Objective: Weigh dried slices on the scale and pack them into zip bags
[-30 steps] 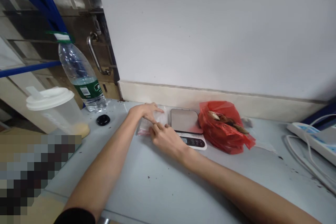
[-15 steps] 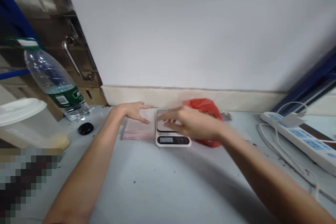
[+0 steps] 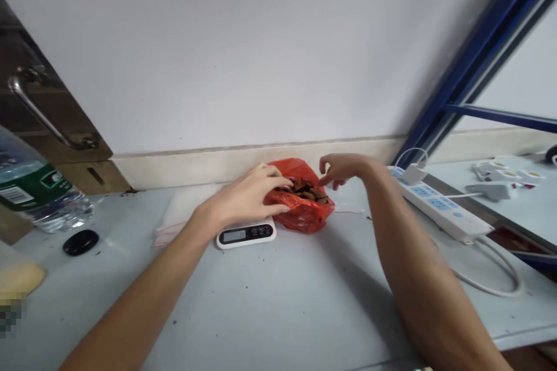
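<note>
A red plastic bag (image 3: 302, 217) stands with its mouth open near the wall, holding brown, dried-looking pieces (image 3: 310, 190). My left hand (image 3: 250, 194) reaches over a white digital scale (image 3: 247, 233) to the bag's left side. Its thumb and fingers are spread at the bag's rim and touch it. At the bag's right side is my right hand (image 3: 342, 169), fingers loosely bent and apart, fingertips close to the rim; nothing shows in them. My left hand covers most of the scale's plate, while its display stays visible. Clear plastic bags (image 3: 174, 223) with pinkish edges lie left of the scale.
A large water bottle (image 3: 41, 188) and a black round lid (image 3: 80, 242) are at the left. On the right lies a white power strip (image 3: 444, 208) with a plugged-in charger and cable (image 3: 491, 287). A blue metal frame (image 3: 461, 64) rises behind it.
The view has turned right. My left hand moved from the clear bags to the red bag's left side. My right hand left the scale and went to the bag's right side.
</note>
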The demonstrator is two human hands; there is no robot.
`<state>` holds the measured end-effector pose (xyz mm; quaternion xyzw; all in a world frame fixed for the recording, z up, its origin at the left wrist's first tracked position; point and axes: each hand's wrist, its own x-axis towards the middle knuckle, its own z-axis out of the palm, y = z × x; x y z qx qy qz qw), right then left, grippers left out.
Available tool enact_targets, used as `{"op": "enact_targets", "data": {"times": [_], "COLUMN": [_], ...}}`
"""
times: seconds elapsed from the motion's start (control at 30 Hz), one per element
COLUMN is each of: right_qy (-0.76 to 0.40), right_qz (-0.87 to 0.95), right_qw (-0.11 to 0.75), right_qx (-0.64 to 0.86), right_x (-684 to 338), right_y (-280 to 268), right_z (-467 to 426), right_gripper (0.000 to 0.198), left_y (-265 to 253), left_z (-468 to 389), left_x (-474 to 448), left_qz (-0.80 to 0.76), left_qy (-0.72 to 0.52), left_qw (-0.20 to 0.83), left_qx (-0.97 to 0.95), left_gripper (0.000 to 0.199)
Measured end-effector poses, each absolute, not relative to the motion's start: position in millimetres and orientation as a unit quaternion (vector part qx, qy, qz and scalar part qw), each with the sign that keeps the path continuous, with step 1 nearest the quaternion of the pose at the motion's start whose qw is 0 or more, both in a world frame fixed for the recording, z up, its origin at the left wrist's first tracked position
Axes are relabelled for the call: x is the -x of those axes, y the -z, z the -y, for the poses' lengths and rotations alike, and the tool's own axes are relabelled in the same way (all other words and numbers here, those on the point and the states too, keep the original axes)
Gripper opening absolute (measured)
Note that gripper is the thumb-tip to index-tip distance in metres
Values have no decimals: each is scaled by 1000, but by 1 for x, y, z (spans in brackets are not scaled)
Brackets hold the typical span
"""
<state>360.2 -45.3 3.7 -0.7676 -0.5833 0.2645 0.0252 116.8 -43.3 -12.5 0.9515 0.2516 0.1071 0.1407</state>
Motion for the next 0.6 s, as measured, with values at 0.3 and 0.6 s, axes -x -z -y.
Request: {"op": "enact_targets", "data": {"times": [0.3,0.6], "right_qy": [-205,-289], "right_qz": [643,582], "right_qw": [257,84], "right_qx": [692,756], "right_x": [-373,-367], "right_y": [-16,3], "right_z": [48,38], "right_gripper": [24,27], "left_y": [18,16], "left_z": [39,43], "left_x": [-127,-125], "left_qz": [-184,-169], "left_qy": [-96,-99], "left_qw": [148,163], "left_qx": [-967,-967], "left_gripper": [16,17]}}
